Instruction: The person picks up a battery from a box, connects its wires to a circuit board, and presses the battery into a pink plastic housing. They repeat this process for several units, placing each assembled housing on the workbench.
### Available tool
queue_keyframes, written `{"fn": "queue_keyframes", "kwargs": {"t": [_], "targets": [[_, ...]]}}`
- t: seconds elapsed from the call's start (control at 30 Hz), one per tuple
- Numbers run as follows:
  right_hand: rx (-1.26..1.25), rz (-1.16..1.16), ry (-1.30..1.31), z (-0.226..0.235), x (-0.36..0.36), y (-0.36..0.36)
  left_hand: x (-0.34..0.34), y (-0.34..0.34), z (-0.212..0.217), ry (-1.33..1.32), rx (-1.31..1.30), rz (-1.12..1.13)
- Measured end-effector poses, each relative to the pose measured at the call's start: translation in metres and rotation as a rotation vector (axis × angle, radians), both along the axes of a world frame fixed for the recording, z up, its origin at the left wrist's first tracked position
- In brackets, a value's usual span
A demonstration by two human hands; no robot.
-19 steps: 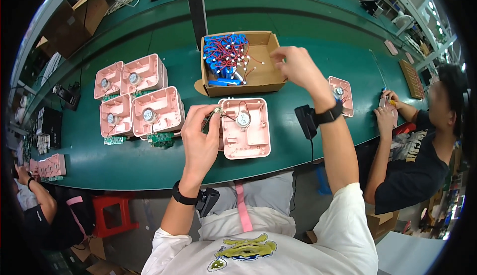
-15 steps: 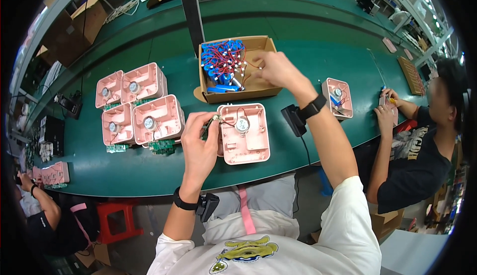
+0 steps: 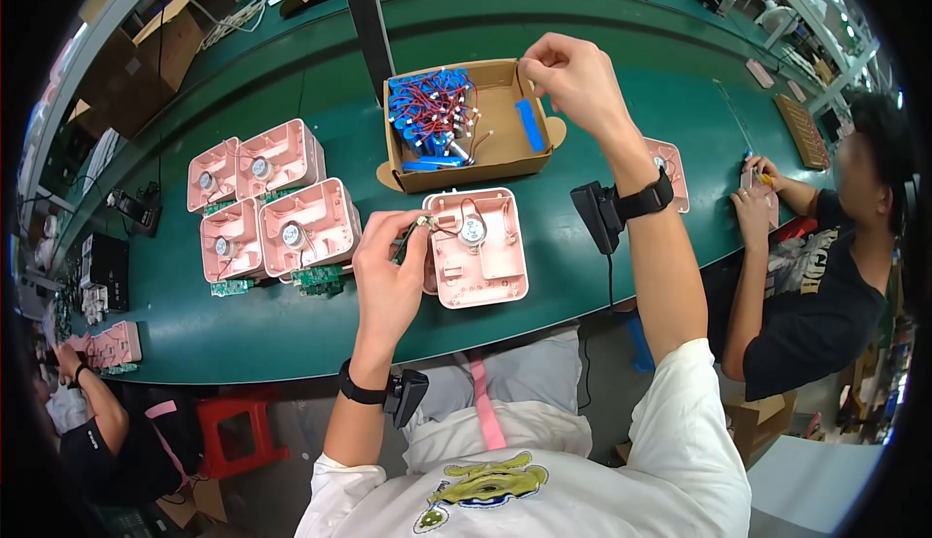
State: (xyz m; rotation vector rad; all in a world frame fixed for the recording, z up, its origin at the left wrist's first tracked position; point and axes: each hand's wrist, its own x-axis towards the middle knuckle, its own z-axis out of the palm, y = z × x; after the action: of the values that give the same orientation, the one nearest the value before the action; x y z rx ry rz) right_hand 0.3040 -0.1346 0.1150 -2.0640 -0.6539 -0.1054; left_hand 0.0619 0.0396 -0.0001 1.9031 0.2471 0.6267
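My left hand [image 3: 386, 258] is closed in a pinch on a small green circuit board [image 3: 423, 221] with wires. It is at the left side of an open pink plastic housing [image 3: 503, 210], and a round silver speaker [image 3: 473, 232] sits inside the housing. Raised above the right end of a cardboard box [image 3: 456, 182], my right hand [image 3: 575, 77] pinches the lead of a blue battery [image 3: 529, 125]. That battery appears to hang below the fingers over the box; the thin lead is only partly visible. Blue batteries [image 3: 427, 86] with tangled red-and-black leads and white plugs fill the box's left part.
Several pink housings [image 3: 309, 219] with speakers and green boards stand at the left. Another pink housing [image 3: 672, 174] is partly hidden behind my right forearm. A co-worker [image 3: 806, 266] handles a pink part at the right; another person [image 3: 97, 412] works far left. A dark post [image 3: 367, 28] rises behind the box.
My right hand has risen out of the box, up and to the right, and a blue battery now shows below it. My left hand stays almost in place with the circuit board.
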Motion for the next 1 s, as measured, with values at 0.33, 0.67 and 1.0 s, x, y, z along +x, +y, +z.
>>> {"fn": "queue_keyframes", "kwargs": {"t": [0.33,0.67,1.0], "targets": [[0.438,0.309,0.376,-0.036,-0.015,-0.024,-0.003,-0.005,0.0,0.012,-0.083,0.045],[0.542,0.307,0.542,-0.065,-0.041,-0.028,-0.004,-0.003,-0.002,0.008,-0.032,0.011],[0.59,0.421,0.46,-0.015,-0.085,-0.027,-0.006,-0.005,-0.005,-0.013,-0.043,0.037]]}}
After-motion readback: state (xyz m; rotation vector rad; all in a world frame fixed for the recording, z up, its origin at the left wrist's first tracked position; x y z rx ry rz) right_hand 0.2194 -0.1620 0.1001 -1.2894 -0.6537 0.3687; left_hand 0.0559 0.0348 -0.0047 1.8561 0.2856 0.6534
